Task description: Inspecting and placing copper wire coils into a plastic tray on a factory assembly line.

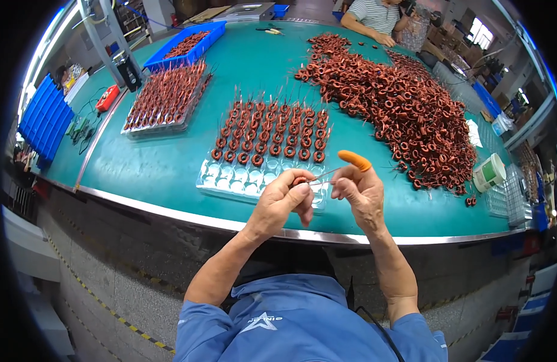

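Observation:
Pinched between the thumb and fingers of my left hand (277,202) is a small copper-wound ring coil (299,180). Its thin wire leads (322,177) stick out to the right. My right hand (362,196) is beside these leads, its index finger raised in an orange finger cot (355,161) and its thumb apart from it. The leads reach close to its fingertips; whether they touch is hard to see. Just beyond my hands lies a clear plastic tray (230,181) with rows of upright ring coils (272,130), their leads pointing up. Its nearest pockets hold no coils.
A large heap of loose coils (405,114) covers the table's right side. Another filled tray (164,102) and a blue bin (188,45) stand left. A white-green tub (490,173) lies at the right edge. Across the table, a person's hand (385,40) rests near the heap.

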Tool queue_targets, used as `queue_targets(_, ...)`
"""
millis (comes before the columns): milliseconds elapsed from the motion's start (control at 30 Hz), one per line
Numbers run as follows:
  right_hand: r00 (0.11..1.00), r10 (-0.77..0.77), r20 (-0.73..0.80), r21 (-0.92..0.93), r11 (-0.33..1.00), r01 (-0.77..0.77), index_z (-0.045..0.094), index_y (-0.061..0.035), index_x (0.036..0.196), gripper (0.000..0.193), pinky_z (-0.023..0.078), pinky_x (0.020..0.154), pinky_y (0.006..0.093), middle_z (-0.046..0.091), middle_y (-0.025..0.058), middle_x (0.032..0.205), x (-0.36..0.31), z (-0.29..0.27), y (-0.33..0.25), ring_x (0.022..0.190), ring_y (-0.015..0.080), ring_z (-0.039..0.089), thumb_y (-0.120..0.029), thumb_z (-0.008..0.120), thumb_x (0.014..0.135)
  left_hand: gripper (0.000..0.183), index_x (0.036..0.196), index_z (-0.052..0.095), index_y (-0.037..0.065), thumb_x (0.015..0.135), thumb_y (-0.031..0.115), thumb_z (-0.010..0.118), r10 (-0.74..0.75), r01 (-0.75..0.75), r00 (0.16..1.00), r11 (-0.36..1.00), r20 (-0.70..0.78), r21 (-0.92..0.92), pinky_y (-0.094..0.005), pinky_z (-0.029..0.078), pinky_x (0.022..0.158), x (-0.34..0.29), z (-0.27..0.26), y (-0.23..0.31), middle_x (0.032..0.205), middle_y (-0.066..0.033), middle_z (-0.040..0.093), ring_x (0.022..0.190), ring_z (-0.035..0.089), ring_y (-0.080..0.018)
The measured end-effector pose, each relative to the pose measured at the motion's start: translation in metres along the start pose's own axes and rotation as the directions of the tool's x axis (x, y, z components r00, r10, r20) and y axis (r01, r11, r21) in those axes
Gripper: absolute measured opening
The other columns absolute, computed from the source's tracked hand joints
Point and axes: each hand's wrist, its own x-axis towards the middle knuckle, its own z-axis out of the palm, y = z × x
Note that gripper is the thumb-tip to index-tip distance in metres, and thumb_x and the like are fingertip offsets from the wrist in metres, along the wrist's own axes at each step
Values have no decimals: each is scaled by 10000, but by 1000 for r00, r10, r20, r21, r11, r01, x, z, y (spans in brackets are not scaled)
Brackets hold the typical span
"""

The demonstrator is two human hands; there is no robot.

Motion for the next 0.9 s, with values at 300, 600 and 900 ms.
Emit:
queue_targets(300,974,225,18,-56,973,-224,634,-1,890,242,386,417,198,601,22,620,-3,-1,3,481,72,544,-242,633,911,566,1123,537,-30,1001,480,323,36,-24,999,961,-38,277,-249,468,511,-6,-2,-18,706,-71,552,566,555,-142)
queue_targets(600,950,311,-18,-41,949,-312,639,-9,927,259,407,441,192,590,20,633,-8,-9,9,505,70,547,-266,645,899,276,1211,477,2,977,147,490,61,-84,995,942,80,324,-222,382,495,-4,-2,-21,697,-20,532,565,459,-77)
queue_targets(900,997,45,-63,-179,982,-55,628,33,966,191,478,523,233,611,47,680,-27,-2,8,563,94,557,-153,596,934,251,1097,513,11,975,229,493,16,-14,1000,992,-12,127,-226,388,454,-4,11,-21,661,-48,498,530,473,-112)
